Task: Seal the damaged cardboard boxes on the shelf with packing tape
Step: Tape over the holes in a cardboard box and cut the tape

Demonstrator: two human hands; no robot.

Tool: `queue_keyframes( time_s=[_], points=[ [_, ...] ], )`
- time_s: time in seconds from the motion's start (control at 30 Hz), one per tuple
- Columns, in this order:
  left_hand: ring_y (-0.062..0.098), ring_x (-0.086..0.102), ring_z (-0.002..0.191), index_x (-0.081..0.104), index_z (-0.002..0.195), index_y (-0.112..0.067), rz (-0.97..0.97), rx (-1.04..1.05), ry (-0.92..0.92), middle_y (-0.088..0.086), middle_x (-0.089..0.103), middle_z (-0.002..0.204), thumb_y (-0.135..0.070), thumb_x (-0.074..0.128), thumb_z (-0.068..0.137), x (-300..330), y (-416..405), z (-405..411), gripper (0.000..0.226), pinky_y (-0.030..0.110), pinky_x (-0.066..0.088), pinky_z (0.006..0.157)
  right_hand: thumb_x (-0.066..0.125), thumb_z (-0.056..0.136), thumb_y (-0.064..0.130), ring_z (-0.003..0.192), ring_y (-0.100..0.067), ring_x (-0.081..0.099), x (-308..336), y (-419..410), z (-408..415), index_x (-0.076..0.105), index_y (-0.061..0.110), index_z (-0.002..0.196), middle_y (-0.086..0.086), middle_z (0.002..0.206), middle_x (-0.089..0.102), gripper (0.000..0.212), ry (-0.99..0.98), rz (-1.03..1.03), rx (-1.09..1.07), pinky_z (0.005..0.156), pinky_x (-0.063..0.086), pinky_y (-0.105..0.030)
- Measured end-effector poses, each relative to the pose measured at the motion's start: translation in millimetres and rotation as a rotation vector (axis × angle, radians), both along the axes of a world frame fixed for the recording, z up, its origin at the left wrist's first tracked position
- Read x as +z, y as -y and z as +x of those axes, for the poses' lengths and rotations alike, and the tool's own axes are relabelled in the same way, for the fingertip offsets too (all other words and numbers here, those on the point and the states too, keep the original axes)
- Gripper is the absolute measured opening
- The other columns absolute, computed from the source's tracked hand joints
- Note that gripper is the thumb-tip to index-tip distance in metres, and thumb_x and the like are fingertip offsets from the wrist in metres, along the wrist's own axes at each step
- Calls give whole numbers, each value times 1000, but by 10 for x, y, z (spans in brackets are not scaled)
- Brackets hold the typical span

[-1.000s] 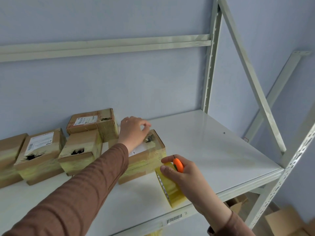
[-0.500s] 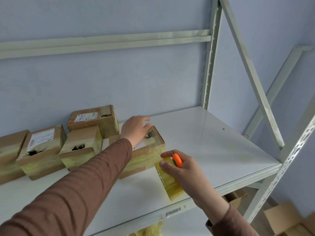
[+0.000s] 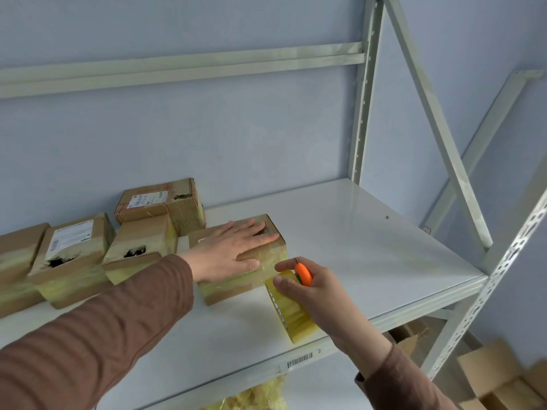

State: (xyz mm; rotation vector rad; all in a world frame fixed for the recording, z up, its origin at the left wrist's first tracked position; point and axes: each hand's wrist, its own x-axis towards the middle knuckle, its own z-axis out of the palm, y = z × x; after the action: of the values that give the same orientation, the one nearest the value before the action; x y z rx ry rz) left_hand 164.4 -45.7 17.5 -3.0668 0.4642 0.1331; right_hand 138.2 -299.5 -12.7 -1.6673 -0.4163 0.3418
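In the head view, the left hand (image 3: pixel 233 253) lay flat with fingers spread on top of the box (image 3: pixel 242 261) nearest the shelf's front, pressing tape down over its top. The right hand (image 3: pixel 313 288) curled round the tape roll (image 3: pixel 291 312), which stood on edge touching the box's right front corner, and it also pinched a small orange cutter (image 3: pixel 303 274) against the roll. To do this step well, I judged the left palm should smooth from the middle outward so no bubbles stay, while the right keeps the strip taut before cutting close to the box wall (a slack strip would wrinkle). Whether the strip was already severed I could not tell; the clear tape blurred into the cardboard.

The shelf (image 3: pixel 355 238) was a pale, glossy metal board, bare to the right. Four more boxes sat to the left and behind; two (image 3: pixel 71 258) (image 3: pixel 139 247) showed torn dark holes on their fronts. Grey uprights (image 3: pixel 362 93) and a diagonal brace framed a light blue wall. Below, loose cartons (image 3: pixel 497 377) and yellowish filler (image 3: pixel 260 398) showed.
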Motion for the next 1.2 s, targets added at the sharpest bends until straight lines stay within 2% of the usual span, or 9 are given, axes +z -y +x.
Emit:
queue_keyframes(
  time_s=[0.23,0.37,0.53,0.63,0.73,0.83,1.0,1.1,1.2],
  points=[
    [20,-23,156,-20,145,-69,32,195,15,-4,-25,169,-79,46,89,-37,-1,-88,88,61,-6,124,78,90,40,54,-6,41,-85,9,-8,73,34,101,19,59,46,14,5,13,-3,51,34,-12],
    [26,12,157,-1,151,-68,-11,296,-42,5,13,171,-80,57,83,130,34,-4,90,50,15,124,77,90,42,57,-6,45,-6,-9,11,72,36,104,16,65,48,16,33,18,5,53,36,-12],
    [4,44,141,29,146,-66,-523,228,-348,-26,45,152,-59,69,89,520,-47,132,70,20,33,112,77,91,35,76,-4,67,280,-52,162,74,34,110,15,82,71,19,35,217,-8,67,50,-17],
    [1,42,142,31,153,-57,-454,230,-196,-26,42,155,-56,66,94,564,-61,161,68,22,30,116,70,97,29,83,-7,69,416,-122,314,73,34,114,9,88,74,18,53,309,-26,77,52,-24],
    [3,36,146,31,152,-59,-306,205,89,-27,34,160,-49,56,102,469,-104,97,57,33,31,121,65,101,28,85,-2,63,456,-214,444,69,38,122,16,84,67,24,115,314,-33,80,49,-18],
    [11,29,152,42,155,-38,-240,85,238,-18,29,166,-28,45,109,313,-160,83,47,33,23,125,63,102,23,95,1,66,440,-304,522,65,33,130,22,96,73,29,167,332,31,81,47,-10],
    [-10,-25,141,5,164,-29,-8,60,105,-13,-13,166,-72,47,92,267,-297,166,94,10,-22,112,60,104,28,96,-5,67,389,-391,621,67,25,123,7,103,74,20,145,308,118,82,47,-16],
    [-10,-22,143,1,164,-33,-33,116,35,-20,-17,162,-90,54,71,239,-301,217,121,17,-15,116,63,100,37,83,-9,54,337,-401,689,67,19,109,2,89,61,20,151,258,177,76,41,-20],
    [-1,-5,153,16,164,-31,-164,131,62,-14,0,170,-63,70,84,254,-358,254,101,18,-3,118,64,100,28,76,-9,46,354,-473,747,64,9,102,2,82,52,19,181,214,183,70,37,-19]
  ],
)
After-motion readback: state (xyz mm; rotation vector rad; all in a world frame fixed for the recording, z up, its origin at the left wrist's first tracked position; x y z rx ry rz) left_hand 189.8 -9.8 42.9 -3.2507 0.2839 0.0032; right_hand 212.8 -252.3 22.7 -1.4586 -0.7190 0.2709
